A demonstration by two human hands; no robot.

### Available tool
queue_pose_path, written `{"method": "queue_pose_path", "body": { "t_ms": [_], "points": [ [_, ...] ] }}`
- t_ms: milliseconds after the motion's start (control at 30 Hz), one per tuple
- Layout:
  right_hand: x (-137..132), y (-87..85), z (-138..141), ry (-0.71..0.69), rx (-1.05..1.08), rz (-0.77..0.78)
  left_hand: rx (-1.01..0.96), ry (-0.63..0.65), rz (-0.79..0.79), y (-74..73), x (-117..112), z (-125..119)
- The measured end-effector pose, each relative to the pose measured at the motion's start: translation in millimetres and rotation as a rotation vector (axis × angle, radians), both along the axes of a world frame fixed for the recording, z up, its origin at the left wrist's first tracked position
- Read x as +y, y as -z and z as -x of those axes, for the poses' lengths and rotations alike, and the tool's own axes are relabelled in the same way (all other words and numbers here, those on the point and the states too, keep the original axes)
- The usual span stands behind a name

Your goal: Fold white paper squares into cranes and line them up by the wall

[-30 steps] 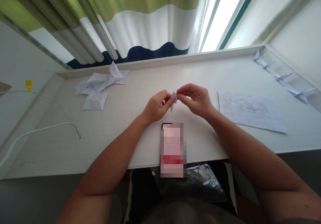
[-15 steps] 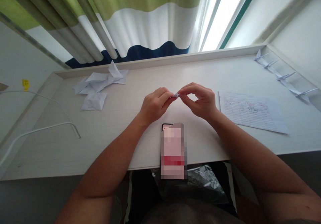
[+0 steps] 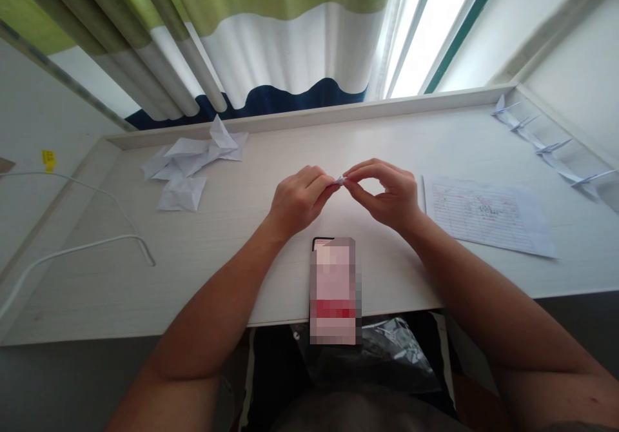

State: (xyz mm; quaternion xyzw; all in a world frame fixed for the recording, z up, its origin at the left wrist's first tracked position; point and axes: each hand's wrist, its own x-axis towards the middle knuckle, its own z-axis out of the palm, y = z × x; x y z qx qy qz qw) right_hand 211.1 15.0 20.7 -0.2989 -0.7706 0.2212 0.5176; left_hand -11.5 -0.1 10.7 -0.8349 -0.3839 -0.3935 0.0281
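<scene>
A small folded piece of white paper (image 3: 340, 180) is pinched between my two hands above the middle of the desk. My left hand (image 3: 302, 198) grips it from the left, its fingers curled and hiding most of it. From the right, the thumb and fingertips of my right hand (image 3: 384, 190) close on its other end, leaving a round gap between thumb and forefinger. Below the hands a phone (image 3: 333, 290) with a blurred screen lies at the desk's front edge, partly overhanging it.
Several folded white papers (image 3: 186, 161) are heaped at the back left of the desk (image 3: 232, 238). A written sheet (image 3: 488, 216) lies at right, with a row of folded paper pieces (image 3: 546, 148) beyond it. A white cable (image 3: 97, 242) loops at left; a curtain (image 3: 290, 39) hangs behind.
Almost nothing differs. The fingertips have shifted very slightly around the folded paper, and the view has moved a touch; both hands keep their hold.
</scene>
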Motion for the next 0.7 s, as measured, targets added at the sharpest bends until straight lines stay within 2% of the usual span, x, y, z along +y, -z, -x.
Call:
{"method": "queue_pose_path", "body": {
  "t_ms": [200,367,533,700],
  "points": [
    [3,2.5,-2,-0.024,-0.018,-0.133,-0.025,0.032,-0.054,1.9,0,0],
    [10,7.5,-2,-0.061,-0.003,-0.266,-0.028,0.073,-0.014,5.8,2,2],
    [11,9.1,-3,-0.071,-0.047,-0.272,-0.031,0.098,0.034,7.7,2,3],
    [12,8.6,-6,-0.088,-0.066,-0.310,-0.117,0.148,0.094,8.5,2,4]
  ]
}}
